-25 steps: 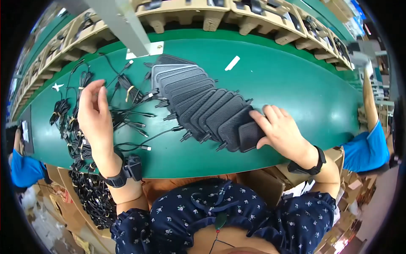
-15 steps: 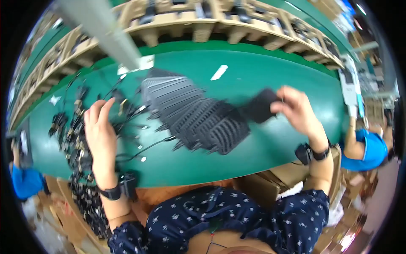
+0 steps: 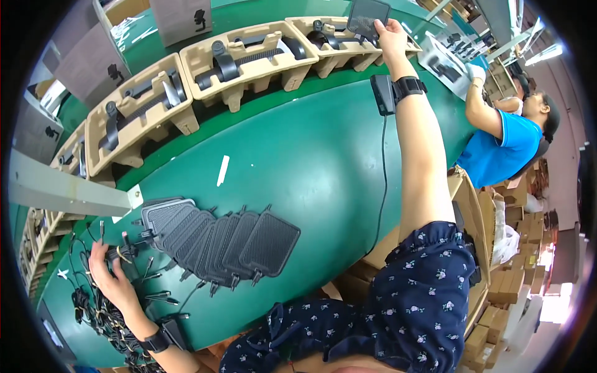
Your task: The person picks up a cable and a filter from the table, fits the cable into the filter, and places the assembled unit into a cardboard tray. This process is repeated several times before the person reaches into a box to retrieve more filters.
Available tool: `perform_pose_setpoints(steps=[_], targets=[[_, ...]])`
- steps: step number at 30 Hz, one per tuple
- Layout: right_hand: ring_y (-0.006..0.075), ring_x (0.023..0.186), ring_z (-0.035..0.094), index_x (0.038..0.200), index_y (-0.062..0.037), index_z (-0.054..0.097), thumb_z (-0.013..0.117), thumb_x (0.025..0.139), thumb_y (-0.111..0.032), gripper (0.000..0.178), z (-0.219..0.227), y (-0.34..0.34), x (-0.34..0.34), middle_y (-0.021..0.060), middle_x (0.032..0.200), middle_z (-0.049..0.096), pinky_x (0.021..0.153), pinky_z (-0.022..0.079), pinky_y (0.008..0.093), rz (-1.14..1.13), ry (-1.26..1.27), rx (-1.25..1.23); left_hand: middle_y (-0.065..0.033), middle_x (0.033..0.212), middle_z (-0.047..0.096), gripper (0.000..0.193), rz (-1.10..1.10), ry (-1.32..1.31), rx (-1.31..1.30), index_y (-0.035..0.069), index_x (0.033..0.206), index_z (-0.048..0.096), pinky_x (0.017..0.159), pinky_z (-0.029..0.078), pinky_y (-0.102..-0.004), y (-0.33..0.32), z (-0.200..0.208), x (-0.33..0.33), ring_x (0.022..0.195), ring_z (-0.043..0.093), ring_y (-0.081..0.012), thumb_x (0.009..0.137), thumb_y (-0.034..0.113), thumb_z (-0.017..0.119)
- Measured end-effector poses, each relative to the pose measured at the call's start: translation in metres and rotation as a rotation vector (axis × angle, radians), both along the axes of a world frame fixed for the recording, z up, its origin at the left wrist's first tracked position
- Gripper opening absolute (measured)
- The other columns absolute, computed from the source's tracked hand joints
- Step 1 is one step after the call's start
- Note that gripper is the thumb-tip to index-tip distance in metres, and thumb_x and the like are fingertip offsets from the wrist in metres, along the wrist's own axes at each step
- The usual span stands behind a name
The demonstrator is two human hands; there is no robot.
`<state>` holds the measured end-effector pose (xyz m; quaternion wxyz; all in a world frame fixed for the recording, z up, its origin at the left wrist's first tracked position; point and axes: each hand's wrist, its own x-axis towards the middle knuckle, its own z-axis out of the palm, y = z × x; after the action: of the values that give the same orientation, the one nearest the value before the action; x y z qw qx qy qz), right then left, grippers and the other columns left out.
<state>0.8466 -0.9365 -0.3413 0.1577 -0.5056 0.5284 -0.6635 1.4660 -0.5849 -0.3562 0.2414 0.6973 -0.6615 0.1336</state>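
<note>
Right hand: the right hand (image 3: 390,32) is stretched far forward, fingers pinched on the lower edge of a dark, square, mesh-textured pad (image 3: 368,13) held over the far moulded tray (image 3: 348,43).
Left hand: the left hand (image 3: 109,276) lies on a tangle of thin black cables (image 3: 99,311), fingers curled about a small plug; the exact grip is hard to make out.
Pad row: about eight ribbed dark pads (image 3: 217,239), rounded corners, overlap like tiles on the smooth green table (image 3: 311,161).
Trays: three beige pulp trays in clear view, each holding black parts; more are cut off at left.
Neighbour: a person in a blue shirt (image 3: 497,143), partly out of frame.
</note>
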Motion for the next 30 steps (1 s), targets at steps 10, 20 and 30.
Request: perform_pose_setpoints(steps=[10, 20, 30], targets=[[0.0245, 0.087, 0.062, 0.106, -0.0023, 0.063, 0.063, 0.081, -0.037, 0.043, -0.015, -0.041, -0.028, 0.0148, 0.091, 0.064, 0.081, 0.046, 0.0331, -0.184, 0.772, 0.338, -0.0130, 0.096, 0.056, 0.027, 0.133, 0.182, 0.003, 0.000, 0.101, 0.055, 0.083, 0.041, -0.0352, 0.011, 0.026, -0.007, 0.089, 0.054, -0.0301, 0.075, -0.005, 0.059], [0.0311, 0.088, 0.058, 0.108, -0.0093, 0.059, 0.061, 0.083, -0.026, 0.031, -0.003, 0.022, 0.080, 0.0150, 0.103, 0.059, 0.073, 0.047, 0.0400, -0.405, 1.146, -0.083, -0.0138, 0.090, 0.059, 0.032, -0.049, 0.140, -0.169, 0.002, 0.095, 0.059, 0.080, 0.045, -0.0375, -0.014, 0.016, -0.027, 0.088, 0.056, -0.0318, 0.066, -0.009, 0.062], [0.0298, 0.092, 0.057, 0.119, -0.0057, 0.051, 0.068, 0.072, -0.031, 0.056, 0.052, 0.241, 0.400, 0.0109, 0.101, 0.060, 0.080, 0.045, 0.0387, 1.090, 0.950, -0.550, -0.0126, 0.082, 0.060, 0.032, -0.279, 0.434, -0.330, 0.002, 0.090, 0.059, 0.068, 0.047, -0.0353, 0.010, 0.015, -0.039, 0.076, 0.058, -0.0305, 0.061, -0.010, 0.064]])
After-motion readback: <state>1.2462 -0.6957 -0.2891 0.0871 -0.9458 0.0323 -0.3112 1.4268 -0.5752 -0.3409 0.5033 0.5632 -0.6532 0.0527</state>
